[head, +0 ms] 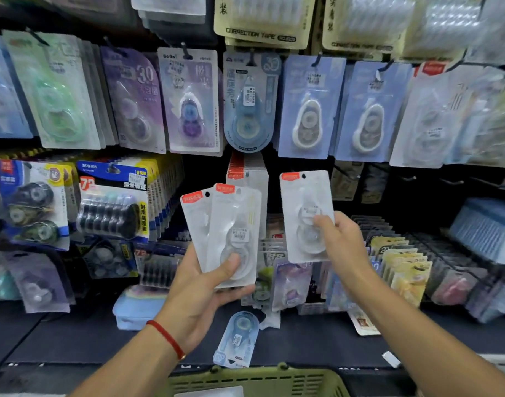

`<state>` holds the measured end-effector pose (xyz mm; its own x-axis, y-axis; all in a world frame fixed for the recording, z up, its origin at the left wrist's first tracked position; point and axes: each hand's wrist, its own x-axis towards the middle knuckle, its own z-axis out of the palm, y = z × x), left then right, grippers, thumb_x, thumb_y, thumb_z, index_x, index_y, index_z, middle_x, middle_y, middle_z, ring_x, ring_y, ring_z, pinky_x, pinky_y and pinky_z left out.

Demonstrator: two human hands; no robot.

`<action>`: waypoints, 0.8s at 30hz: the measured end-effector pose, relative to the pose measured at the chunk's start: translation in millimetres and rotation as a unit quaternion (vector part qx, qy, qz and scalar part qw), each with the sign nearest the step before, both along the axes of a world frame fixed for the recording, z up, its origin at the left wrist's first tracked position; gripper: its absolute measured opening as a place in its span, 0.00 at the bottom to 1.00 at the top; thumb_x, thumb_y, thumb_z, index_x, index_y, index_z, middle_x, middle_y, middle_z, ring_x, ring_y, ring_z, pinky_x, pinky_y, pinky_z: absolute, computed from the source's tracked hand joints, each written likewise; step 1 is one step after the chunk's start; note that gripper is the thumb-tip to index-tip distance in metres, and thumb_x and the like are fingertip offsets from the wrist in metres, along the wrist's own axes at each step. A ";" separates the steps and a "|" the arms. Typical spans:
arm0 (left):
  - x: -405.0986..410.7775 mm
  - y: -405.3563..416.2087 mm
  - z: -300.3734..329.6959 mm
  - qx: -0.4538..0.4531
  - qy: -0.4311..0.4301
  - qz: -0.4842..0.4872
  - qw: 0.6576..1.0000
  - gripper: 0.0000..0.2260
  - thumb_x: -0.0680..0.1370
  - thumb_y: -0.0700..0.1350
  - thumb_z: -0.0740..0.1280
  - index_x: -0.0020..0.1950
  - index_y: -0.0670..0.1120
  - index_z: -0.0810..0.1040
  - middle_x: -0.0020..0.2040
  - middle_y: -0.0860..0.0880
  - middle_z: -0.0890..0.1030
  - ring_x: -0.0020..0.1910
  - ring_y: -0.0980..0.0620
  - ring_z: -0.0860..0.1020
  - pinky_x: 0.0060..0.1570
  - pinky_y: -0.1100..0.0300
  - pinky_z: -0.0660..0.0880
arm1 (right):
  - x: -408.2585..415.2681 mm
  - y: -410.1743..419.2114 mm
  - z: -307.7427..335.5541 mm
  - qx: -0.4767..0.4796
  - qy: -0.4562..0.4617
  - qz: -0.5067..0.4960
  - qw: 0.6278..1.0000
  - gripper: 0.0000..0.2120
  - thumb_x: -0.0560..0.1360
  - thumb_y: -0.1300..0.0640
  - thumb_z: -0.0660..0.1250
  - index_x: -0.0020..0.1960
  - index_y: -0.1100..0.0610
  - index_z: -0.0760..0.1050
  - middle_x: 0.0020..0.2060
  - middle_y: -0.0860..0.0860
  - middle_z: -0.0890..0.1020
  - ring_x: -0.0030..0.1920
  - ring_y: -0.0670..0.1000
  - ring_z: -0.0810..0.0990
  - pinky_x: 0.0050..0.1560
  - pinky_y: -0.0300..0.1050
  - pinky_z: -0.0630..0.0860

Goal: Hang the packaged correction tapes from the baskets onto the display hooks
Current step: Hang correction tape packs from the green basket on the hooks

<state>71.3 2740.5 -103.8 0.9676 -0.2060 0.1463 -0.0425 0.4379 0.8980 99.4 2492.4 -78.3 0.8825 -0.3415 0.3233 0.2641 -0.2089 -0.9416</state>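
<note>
My left hand (205, 285) grips two white correction tape packs (231, 224) with red top labels, fanned slightly, thumb across the front one. My right hand (340, 239) pinches a single matching white pack (304, 207) upright, its hang hole near the top. Behind and between them, several identical white packs (247, 174) hang on a hook. The rim of a green basket (254, 379) shows at the bottom centre.
Rows of other correction tape packs hang above and to the left on a dark pegboard. A blue pack (238, 339) lies loose on the dark shelf. Yellow and pastel packs (403, 265) stand in shelf racks at right, under bare hooks (345, 171).
</note>
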 end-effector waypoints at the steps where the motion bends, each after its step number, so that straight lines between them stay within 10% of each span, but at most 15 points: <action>1: -0.7 -0.2 0.7 0.002 -0.004 0.001 1.000 0.25 0.78 0.37 0.71 0.74 0.51 0.72 0.66 0.46 0.83 0.60 0.39 0.84 0.54 0.33 0.82 | 3.0 -4.1 0.8 -0.005 0.004 -0.016 1.000 0.11 0.77 0.47 0.67 0.46 0.55 0.79 0.40 0.47 0.85 0.41 0.51 0.82 0.40 0.47 0.74; 20: 19.5 1.4 2.5 -0.014 -0.017 0.004 1.000 0.27 0.76 0.37 0.72 0.73 0.51 0.73 0.66 0.46 0.83 0.60 0.40 0.85 0.50 0.37 0.84 | 52.4 1.5 -19.6 -0.093 0.010 -0.098 0.991 0.12 0.83 0.43 0.65 0.59 0.50 0.76 0.47 0.43 0.83 0.46 0.47 0.82 0.38 0.40 0.72; 24: 30.3 4.8 -8.5 -0.038 0.004 -0.005 0.999 0.27 0.77 0.37 0.71 0.74 0.53 0.73 0.67 0.46 0.83 0.62 0.40 0.84 0.53 0.35 0.82 | 102.0 2.5 -24.6 -0.075 0.066 -0.093 0.991 0.22 0.85 0.41 0.61 0.74 0.51 0.73 0.65 0.50 0.81 0.62 0.57 0.81 0.62 0.59 0.79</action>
<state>101.6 2745.2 -112.3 0.9670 -0.2038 0.1532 -0.0303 0.5047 0.8628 201.4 2495.0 -102.9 0.8466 -0.4596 0.2684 0.0839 -0.3828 -0.9200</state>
